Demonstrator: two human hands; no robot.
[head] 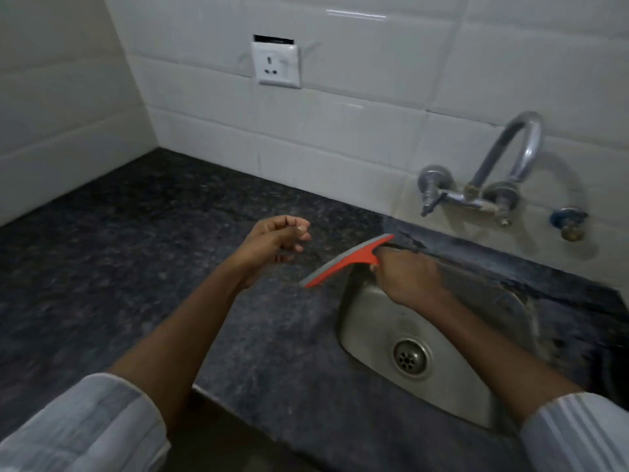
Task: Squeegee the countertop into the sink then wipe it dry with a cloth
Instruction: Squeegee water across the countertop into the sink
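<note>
An orange squeegee (343,262) with a grey rubber blade is gripped by its handle in my right hand (406,275). Its blade lies along the left rim of the steel sink (371,338), at the sink's far left corner. My right hand hovers over the basin. My left hand (275,241) is held above the dark speckled countertop (143,253), left of the squeegee, with its fingers loosely curled and nothing in them. No cloth is in view.
A chrome tap (503,172) with two valves projects from the white tiled wall above the sink. A white wall socket (277,64) sits higher up. The counter meets a second tiled wall at the left corner. The sink drain (410,359) is uncovered.
</note>
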